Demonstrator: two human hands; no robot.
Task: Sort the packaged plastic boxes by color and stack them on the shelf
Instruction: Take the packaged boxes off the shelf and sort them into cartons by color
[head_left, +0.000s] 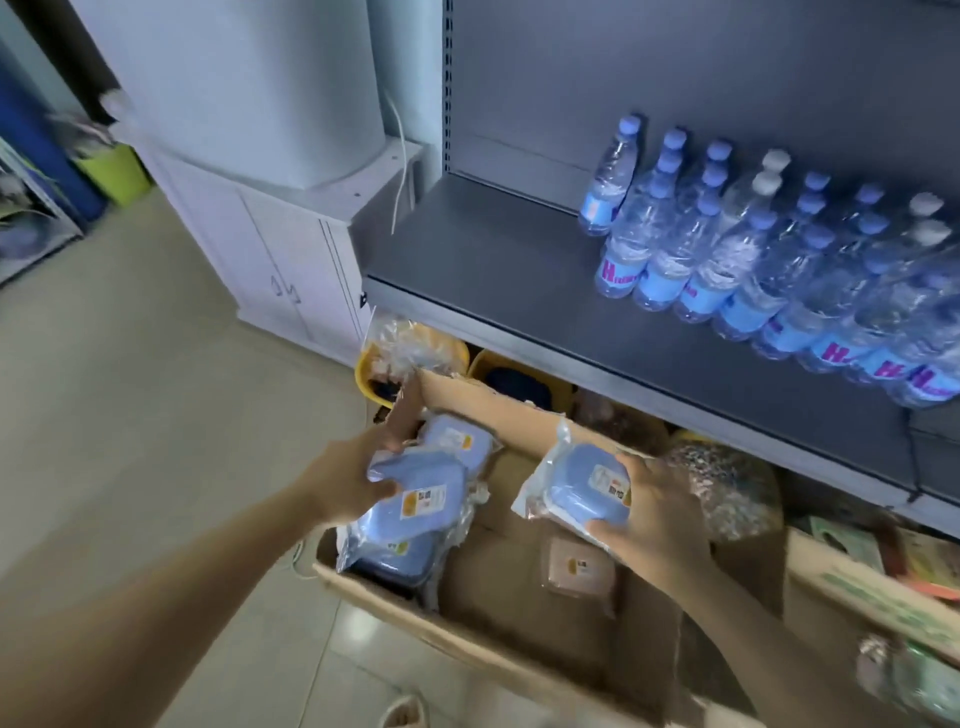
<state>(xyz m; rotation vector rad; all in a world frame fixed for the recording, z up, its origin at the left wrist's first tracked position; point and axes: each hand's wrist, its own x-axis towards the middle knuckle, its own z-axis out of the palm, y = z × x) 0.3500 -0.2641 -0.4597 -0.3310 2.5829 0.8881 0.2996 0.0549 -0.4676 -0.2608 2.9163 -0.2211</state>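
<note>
Blue bagged plastic boxes (415, 499) (587, 493) are gripped, one per closed hand (343, 478) (660, 514), above cardboard carton (467, 629); next, grey metal shelf (493, 275) placement is needed.

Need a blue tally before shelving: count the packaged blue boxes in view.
4: one in the right hand, one gripped by the left hand, one behind it in the cardboard carton, one darker beneath. More may be hidden below.
</note>
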